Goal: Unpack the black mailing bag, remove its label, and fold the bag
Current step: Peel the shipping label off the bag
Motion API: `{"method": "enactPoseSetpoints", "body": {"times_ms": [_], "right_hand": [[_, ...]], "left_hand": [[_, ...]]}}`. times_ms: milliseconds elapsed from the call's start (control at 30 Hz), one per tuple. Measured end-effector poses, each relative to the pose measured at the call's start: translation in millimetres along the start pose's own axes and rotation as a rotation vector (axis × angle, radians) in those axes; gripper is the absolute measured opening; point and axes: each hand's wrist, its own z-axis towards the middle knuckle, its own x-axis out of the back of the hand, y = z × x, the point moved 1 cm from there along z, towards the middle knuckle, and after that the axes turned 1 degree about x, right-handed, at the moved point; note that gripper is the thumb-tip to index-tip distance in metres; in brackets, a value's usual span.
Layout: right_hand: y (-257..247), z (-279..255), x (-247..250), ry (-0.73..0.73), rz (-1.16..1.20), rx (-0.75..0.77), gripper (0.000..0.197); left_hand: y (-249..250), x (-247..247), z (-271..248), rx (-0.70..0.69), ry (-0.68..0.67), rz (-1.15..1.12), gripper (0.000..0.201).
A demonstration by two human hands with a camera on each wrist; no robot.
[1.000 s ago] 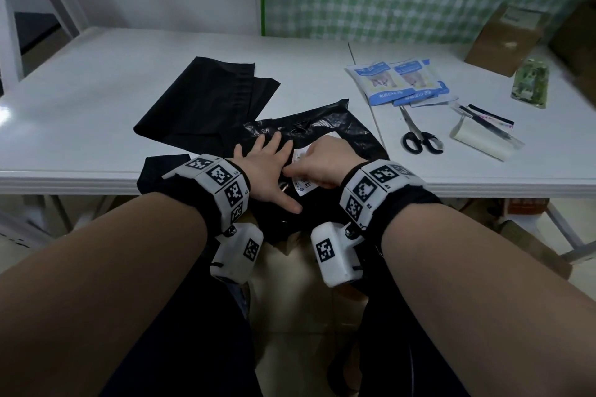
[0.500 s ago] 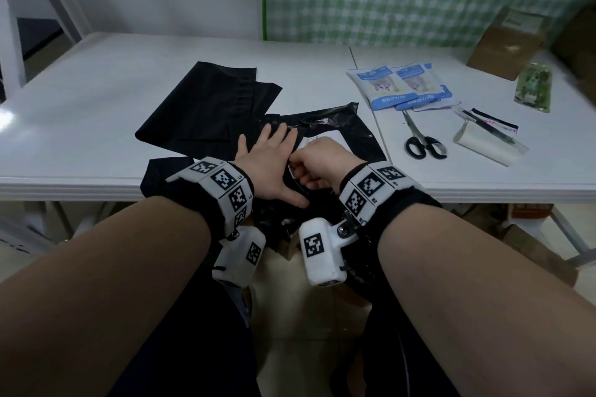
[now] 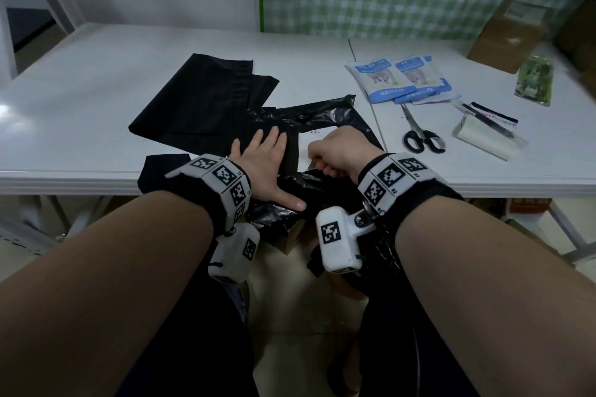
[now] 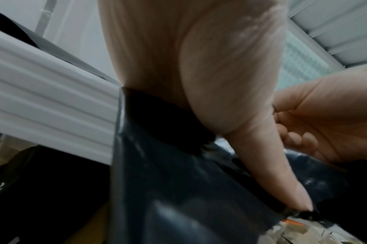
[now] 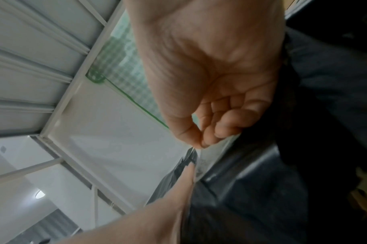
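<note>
A crumpled black mailing bag lies at the table's near edge and hangs over it. A white label sticks to its top. My left hand lies flat on the bag with straight fingers, thumb spread toward me; the left wrist view shows the palm on the black plastic. Just to the right, my right hand is curled and pinches the label's near edge. In the right wrist view thumb and fingers pinch the label.
Folded black bags lie behind my left hand. Right of the bag are scissors, blue-white sachets, a white roll with a pen, a green packet and a cardboard box. The white table spreads to the left.
My right hand has closed on the label's near edge and begun lifting it, and the printed face seen earlier is now turned under. The left hand keeps pressing the bag.
</note>
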Motion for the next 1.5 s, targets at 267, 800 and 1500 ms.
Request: {"method": "enactPoseSetpoints", "body": {"times_ms": [267,800,1500], "right_hand": [[4.4,-0.7,11.5,0.0,0.087,-0.07,0.019],[-22.4,-8.9,-13.1,-0.167,0.043,-0.035,0.023],[-6.9,11.3,3.0,-0.052,-0.025,-0.086,0.023]], "left_hand": [[-0.6,-0.3,0.6,-0.008,-0.006,0.03,0.138],[2.1,16.6,-4.2,-0.037,0.119,-0.058,0.124],[-0.5,2.6,3.9,0.069,0.004,-0.022,0.137]]}}
